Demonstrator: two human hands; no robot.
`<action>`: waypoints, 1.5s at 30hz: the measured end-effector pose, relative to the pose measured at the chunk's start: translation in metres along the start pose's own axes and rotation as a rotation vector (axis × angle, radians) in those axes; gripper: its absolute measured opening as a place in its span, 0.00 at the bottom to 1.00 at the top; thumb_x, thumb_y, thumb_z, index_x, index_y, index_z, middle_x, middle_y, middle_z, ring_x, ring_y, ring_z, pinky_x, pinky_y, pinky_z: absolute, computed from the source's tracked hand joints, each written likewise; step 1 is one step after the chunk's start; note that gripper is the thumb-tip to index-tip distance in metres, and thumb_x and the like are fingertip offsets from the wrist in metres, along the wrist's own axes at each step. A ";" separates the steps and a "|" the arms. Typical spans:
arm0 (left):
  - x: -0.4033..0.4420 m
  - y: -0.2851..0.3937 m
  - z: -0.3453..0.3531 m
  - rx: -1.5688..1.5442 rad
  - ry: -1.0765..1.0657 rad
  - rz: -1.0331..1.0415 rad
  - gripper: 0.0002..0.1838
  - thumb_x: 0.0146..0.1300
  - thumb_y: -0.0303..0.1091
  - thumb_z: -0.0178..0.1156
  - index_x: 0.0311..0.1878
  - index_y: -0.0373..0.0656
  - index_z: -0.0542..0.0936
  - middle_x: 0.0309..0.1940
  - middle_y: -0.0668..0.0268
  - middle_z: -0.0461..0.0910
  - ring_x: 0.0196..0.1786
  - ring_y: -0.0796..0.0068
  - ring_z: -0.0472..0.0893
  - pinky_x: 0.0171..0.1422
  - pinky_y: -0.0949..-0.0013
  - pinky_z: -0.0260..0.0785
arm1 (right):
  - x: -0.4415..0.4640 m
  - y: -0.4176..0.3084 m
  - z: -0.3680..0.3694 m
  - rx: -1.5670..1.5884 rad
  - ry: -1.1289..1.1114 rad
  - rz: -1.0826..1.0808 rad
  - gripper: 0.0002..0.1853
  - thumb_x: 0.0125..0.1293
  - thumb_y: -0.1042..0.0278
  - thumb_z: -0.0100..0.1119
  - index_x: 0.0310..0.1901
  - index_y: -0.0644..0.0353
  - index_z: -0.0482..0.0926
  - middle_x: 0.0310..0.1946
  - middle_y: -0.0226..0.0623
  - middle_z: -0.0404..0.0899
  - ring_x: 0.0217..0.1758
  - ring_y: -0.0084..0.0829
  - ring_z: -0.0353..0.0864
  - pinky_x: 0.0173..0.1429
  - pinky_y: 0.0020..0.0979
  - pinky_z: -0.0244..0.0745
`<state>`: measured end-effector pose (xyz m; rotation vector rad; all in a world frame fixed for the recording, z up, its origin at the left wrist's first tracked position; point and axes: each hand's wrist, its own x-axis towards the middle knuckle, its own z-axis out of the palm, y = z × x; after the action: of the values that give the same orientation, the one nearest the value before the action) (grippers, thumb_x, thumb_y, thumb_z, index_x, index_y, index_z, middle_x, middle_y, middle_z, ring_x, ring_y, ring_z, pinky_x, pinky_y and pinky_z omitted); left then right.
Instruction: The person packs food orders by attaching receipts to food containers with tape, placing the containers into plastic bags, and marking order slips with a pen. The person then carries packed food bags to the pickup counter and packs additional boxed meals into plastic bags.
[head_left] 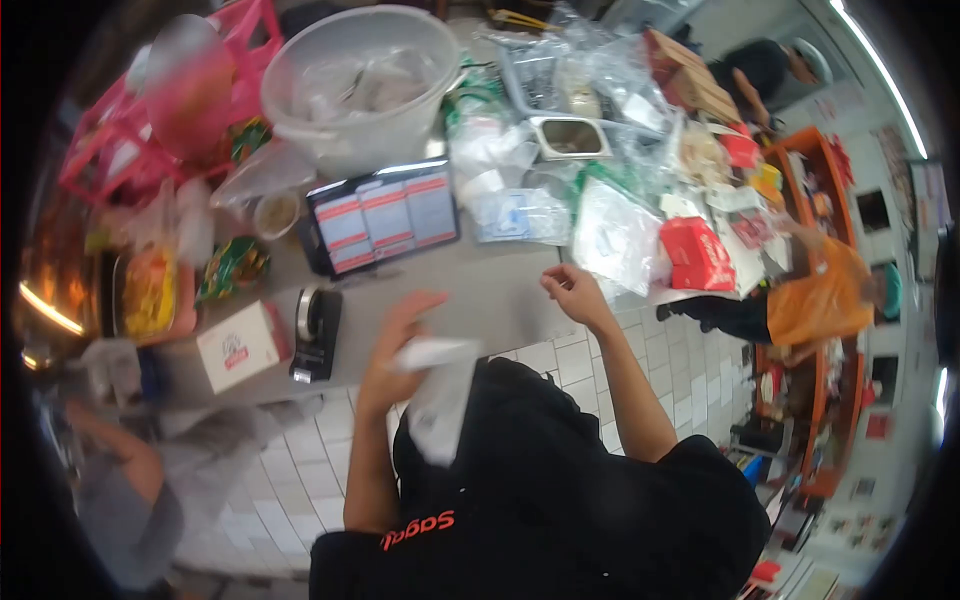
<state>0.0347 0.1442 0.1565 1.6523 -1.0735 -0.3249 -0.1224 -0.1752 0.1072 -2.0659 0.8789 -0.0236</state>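
Observation:
My left hand [405, 318] is above the counter's near edge, blurred by motion. It holds a white paper bag [442, 405] that hangs down in front of my black shirt; the thumb is partly hidden behind it. My right hand [570, 290] hovers by the counter edge with its fingers curled in and nothing visible in them. Between and beyond my hands stands a tablet [385, 218] showing red and white panels. A black tape dispenser [316, 335] lies left of my left hand, beside a white box [240, 347] with a red logo.
A large translucent tub [290, 130] holding plastic bags stands behind the tablet. Plastic packs [615, 235], a metal tray [570, 122] and a red package [697, 254] crowd the right. Pink crates [95, 150] are at far left. Co-workers stand left [120, 500], right [820, 290] and back right [755, 75].

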 end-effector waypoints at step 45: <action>-0.001 -0.069 0.149 0.856 0.021 -0.656 0.62 0.34 0.78 0.66 0.76 0.67 0.58 0.79 0.51 0.43 0.80 0.44 0.39 0.71 0.24 0.29 | 0.020 -0.009 0.077 0.410 -0.257 -0.582 0.06 0.60 0.71 0.71 0.30 0.61 0.82 0.26 0.31 0.79 0.27 0.21 0.77 0.33 0.23 0.71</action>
<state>-0.0339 0.0512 0.0400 2.7693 -0.6375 -0.2747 -0.0770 -0.1286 0.0596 -1.8130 0.0833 -0.2278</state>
